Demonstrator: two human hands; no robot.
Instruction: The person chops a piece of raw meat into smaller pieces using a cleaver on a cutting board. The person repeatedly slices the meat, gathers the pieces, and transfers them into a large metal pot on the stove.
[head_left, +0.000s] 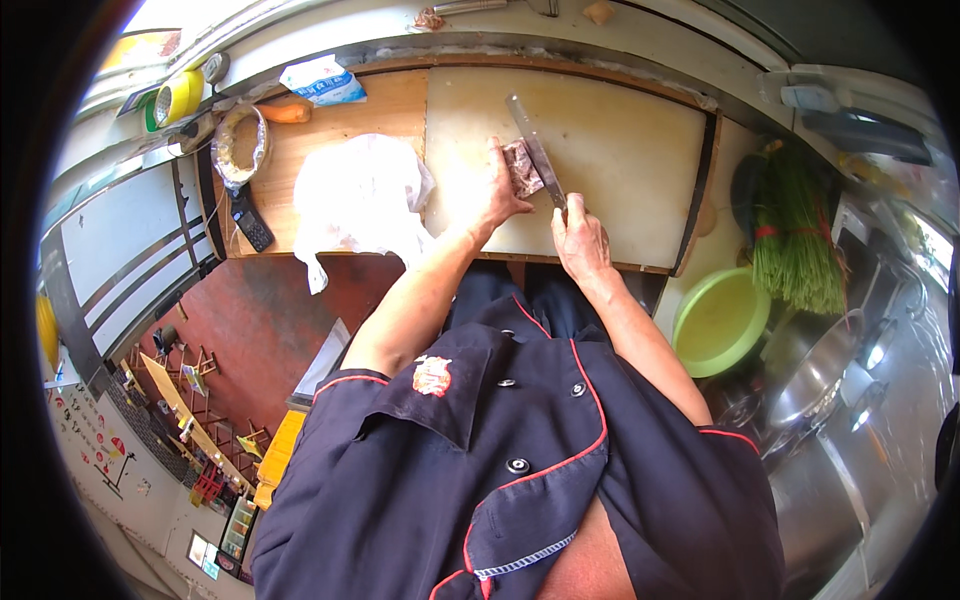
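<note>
On the pale cutting board (630, 150) lies a block of dark, marbled meat (517, 166), possibly frozen. My left hand (498, 191) braces its left side, with the thumb at the near edge and the fingers along the far part. In my right hand (583, 238) is the handle of a cleaver (534, 142). Its blade stands nearly on edge at the meat's right side and points away from me. Whether the edge has entered the meat is hidden.
Left of the board are a white plastic bag (360, 195), a blue-and-white packet (324, 81), a carrot (285, 113), a plastic-covered bowl (241, 146) and a black handset (252, 223). A green basin (720, 322), bundled green stalks (799, 240) and a steel pan (817, 367) stand right.
</note>
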